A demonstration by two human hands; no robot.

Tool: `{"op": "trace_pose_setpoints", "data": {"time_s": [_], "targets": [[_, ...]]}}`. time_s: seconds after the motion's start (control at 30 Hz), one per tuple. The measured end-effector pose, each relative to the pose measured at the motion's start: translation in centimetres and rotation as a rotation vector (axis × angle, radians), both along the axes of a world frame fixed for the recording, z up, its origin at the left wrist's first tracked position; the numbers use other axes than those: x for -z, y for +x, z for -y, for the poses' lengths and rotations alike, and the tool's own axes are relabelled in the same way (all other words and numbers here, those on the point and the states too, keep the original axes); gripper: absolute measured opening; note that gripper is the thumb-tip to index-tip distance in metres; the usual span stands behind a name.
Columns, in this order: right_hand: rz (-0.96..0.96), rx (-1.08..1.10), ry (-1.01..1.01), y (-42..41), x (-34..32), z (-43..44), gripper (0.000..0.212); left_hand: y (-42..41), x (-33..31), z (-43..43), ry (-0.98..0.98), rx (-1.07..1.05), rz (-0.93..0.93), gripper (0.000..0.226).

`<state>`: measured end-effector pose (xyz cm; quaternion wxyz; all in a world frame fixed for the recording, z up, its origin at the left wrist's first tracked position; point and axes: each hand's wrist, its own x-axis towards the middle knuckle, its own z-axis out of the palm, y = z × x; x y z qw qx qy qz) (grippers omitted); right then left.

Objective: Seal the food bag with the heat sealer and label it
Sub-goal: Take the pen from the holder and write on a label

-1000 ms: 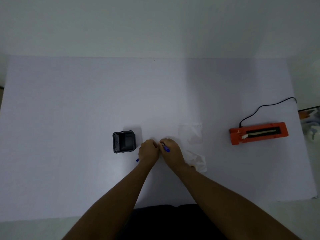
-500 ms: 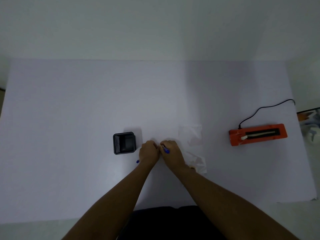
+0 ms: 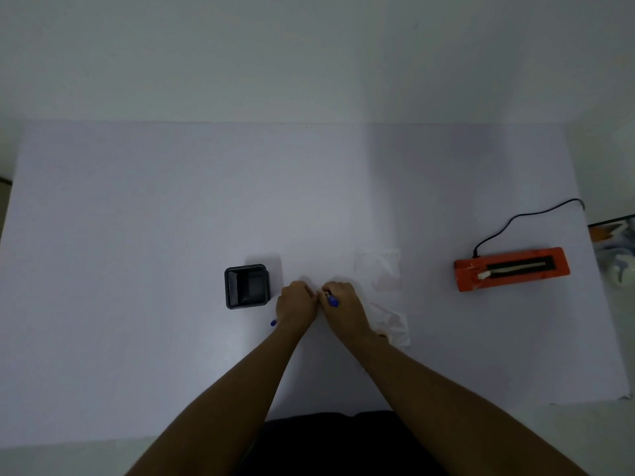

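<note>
My right hand (image 3: 345, 312) is closed on a blue pen (image 3: 332, 300), its tip pointing down at the table between my two hands. My left hand (image 3: 297, 305) is curled shut right beside it, knuckles touching the right hand. A small blue piece (image 3: 273, 323), seemingly the pen's cap, sticks out at the heel of that hand. What lies under the fingers is hidden. Two clear plastic bags lie to the right: one (image 3: 379, 269) flat beyond my right hand, one (image 3: 393, 326) crumpled by my right wrist. The orange heat sealer (image 3: 512, 269) sits far right, away from both hands.
A small black square tray (image 3: 245, 286) stands just left of my left hand. The sealer's black cord (image 3: 515, 219) runs off the right edge of the white table (image 3: 171, 218). Some clutter (image 3: 615, 245) lies beyond that edge.
Both hands stay pressed together in the same spot with the pen; only the view has shifted slightly.
</note>
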<state>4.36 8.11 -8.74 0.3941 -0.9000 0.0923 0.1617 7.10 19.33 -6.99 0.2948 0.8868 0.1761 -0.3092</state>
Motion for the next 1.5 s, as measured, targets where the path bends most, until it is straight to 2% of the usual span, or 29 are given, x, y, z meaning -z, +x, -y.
{"op": "trace_pose_setpoints", "data": {"time_s": [0.4,0.7,1.5], "targets": [[-0.021,0.082,-0.016,-0.3,-0.6,0.4,0.017,-0.2,0.5,0.1,-0.011,0.006,0.012,0.029],[-0.047,0.007,-0.053,-0.5,-0.9,-0.3,0.016,-0.2,0.6,0.3,0.041,0.046,-0.002,0.013],[-0.056,-0.008,-0.082,-0.3,-1.2,-0.4,0.014,-0.3,0.4,0.4,0.032,0.031,0.002,0.018]]}}
